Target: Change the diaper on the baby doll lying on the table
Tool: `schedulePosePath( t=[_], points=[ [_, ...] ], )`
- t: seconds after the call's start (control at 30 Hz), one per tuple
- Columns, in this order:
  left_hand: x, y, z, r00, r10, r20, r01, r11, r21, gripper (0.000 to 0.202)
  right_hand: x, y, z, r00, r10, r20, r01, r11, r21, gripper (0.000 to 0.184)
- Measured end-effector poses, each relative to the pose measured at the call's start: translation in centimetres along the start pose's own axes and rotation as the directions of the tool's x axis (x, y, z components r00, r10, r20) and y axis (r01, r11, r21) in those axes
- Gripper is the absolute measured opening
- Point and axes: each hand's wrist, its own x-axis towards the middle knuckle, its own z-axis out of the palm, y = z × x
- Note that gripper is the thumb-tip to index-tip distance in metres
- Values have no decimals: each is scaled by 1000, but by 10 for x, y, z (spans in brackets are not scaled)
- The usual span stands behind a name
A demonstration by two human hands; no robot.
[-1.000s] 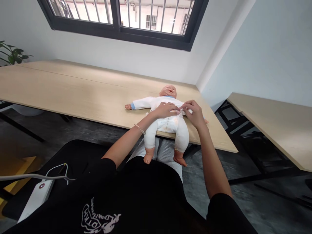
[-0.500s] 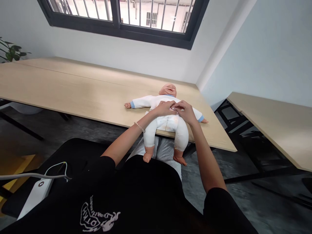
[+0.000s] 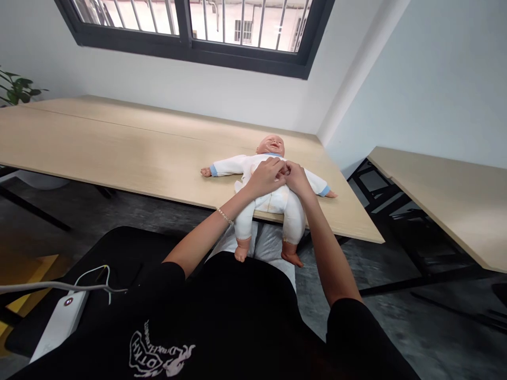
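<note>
We are losing the front of the doll's white bodysuit (image 3: 273, 201) behind the left hand (image 3: 264, 178) and right hand (image 3: 296, 179), so we cannot tell what they are gripping. The window (image 3: 190, 53) is running off the top edge, the potted plant (image 3: 16, 89) off the left, and the shirt lettering (image 3: 160, 351) is warping past reading.

Bright daylight poured through the barred window (image 3: 190, 29) at 12 o'clock, washing out the outdoors, while the wide lens bent the edges and the grey floor (image 3: 431, 327) at 4 o'clock looked dim and soft.

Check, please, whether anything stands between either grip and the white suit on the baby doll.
Nothing visible does: the left-hand grip and right-hand grip both rest directly on the chest of the white suit of the baby doll.
</note>
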Motion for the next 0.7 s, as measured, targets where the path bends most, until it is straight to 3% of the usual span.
schedulePosePath(
  t=[0.07, 0.3, 0.43, 0.57, 0.7],
  points=[
    [-1, 3, -1, 1000, -21, 22, 21, 999, 35, 6, 0, -6, 0, 999, 29, -16, -30, 997, -71, 11],
    [-3, 2, -4, 993, -101, 65, 100, 995, 30, 21, -5, -12, 1, 994, 93, -59, -103, 974, -201, 2],
    [-5, 5, -5, 989, -133, 69, 128, 988, 83, 27, -15, -19, 1, 988, 78, -131, -109, 962, -250, 19],
    [-6, 4, -5, 985, -172, -20, 173, 981, 84, 23, -25, -28, 11, 992, 11, -127, -47, 959, -281, 28],
    [-14, -8, -13, 932, -320, -169, 305, 946, -108, 22, -33, -33, 24, 992, -74, -107, 38, 952, -302, 35]
  ],
)
